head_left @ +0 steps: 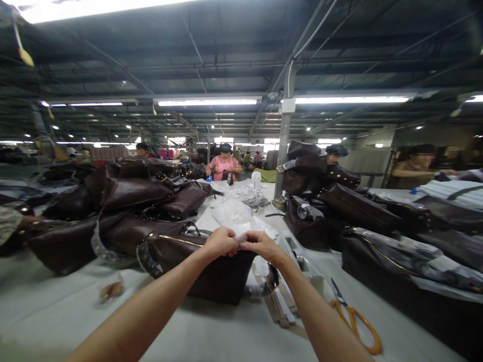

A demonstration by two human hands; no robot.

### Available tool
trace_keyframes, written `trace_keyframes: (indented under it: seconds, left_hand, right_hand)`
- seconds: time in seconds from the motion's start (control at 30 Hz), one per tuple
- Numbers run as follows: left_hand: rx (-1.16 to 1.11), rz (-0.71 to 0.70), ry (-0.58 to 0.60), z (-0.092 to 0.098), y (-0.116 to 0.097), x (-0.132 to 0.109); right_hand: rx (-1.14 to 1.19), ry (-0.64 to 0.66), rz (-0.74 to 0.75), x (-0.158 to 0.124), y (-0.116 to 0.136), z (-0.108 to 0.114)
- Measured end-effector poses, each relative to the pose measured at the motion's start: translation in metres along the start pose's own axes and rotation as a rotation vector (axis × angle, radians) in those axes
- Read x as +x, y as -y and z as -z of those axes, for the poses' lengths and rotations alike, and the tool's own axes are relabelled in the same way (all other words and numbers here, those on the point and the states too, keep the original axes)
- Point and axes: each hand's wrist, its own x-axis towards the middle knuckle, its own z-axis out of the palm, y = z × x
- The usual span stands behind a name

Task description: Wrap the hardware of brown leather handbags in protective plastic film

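In front of me a dark brown leather bag (222,276) with a gold zipper stands on the pale table. Above its right end my left hand (222,241) is closed, its fingers pinched together. Close beside it, my right hand (260,245) also pinches. Between the fingertips of both hands is a small piece of clear plastic wrap (239,240). What lies inside the wrap, if anything, is too small to make out. Wrapped straps hang at both ends of the bag.
Orange-handled scissors (354,317) lie at the right, near flat card strips (281,304). Piled brown bags (132,191) fill the left, and more bags (362,206) the right. White plastic sheets (234,211) lie beyond. A small wrapped item (111,290) sits at left. Several co-workers are farther back.
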Motion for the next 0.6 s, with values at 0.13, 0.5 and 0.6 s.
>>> trace_keyframes:
  seconds: [0.13, 0.5, 0.6]
  left_hand:
    - [0.025, -0.026, 0.006, 0.003, -0.001, -0.003]
    - [-0.071, -0.012, 0.003, 0.003, 0.001, -0.004]
    - [-0.079, 0.01, 0.013, 0.003, 0.001, -0.002]
  right_hand:
    - [-0.038, -0.022, 0.025, 0.002, -0.002, 0.001]
    - [-0.143, -0.182, 0.113, -0.009, -0.003, -0.005]
    - [-0.089, -0.136, 0.076, -0.01, -0.002, -0.004]
